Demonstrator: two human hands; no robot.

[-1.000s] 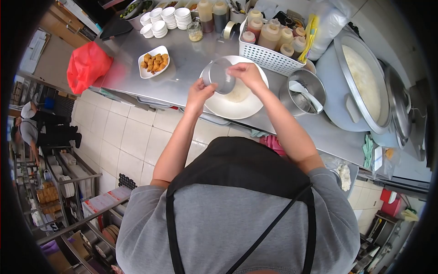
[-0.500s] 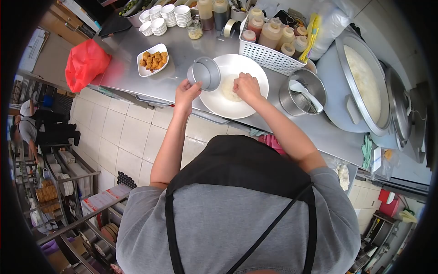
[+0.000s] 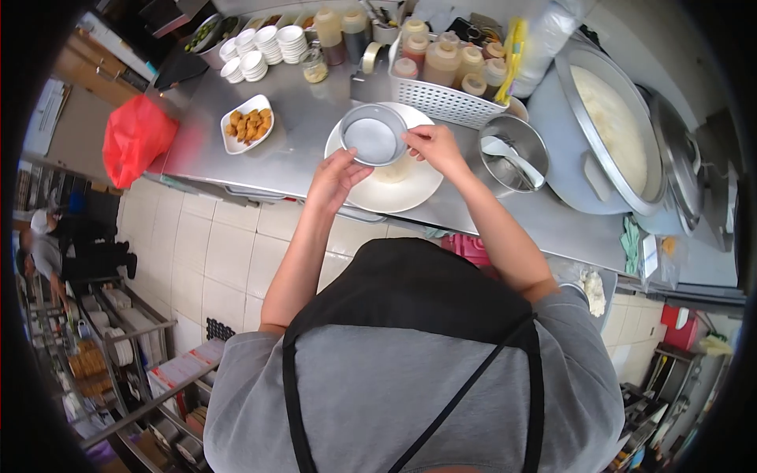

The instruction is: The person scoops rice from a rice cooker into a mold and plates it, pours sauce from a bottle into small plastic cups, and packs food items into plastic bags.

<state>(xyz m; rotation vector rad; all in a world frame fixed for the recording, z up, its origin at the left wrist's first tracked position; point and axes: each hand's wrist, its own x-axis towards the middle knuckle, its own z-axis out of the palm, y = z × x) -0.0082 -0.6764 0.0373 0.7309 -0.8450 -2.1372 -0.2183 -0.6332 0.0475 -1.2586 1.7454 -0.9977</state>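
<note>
A round metal tin (image 3: 382, 140) is held up over a large white plate (image 3: 422, 193), and its inside shows bare. My left hand (image 3: 335, 177) grips the near left of its rim, thumb on the edge. On the right side of the rim, my right hand (image 3: 435, 147) pinches with thumb and fingers. White rice (image 3: 392, 173) lies on the plate, partly covered by the tin. To the right of the plate stands a steel pot (image 3: 520, 134) with a white rice paddle (image 3: 512, 158) in it.
A white basket of sauce bottles (image 3: 441, 102) stands behind the plate. A large rice cooker (image 3: 583, 150) is at the right. A dish of fried pieces (image 3: 247, 126), stacked small white dishes (image 3: 266, 43) and a red bag (image 3: 138, 138) are leftward. Another person (image 3: 75, 236) is far left.
The tin has moved right over the plate in my left hand. My right hand has left the rice and taken the tin's right rim. The camera view has shifted slightly.
</note>
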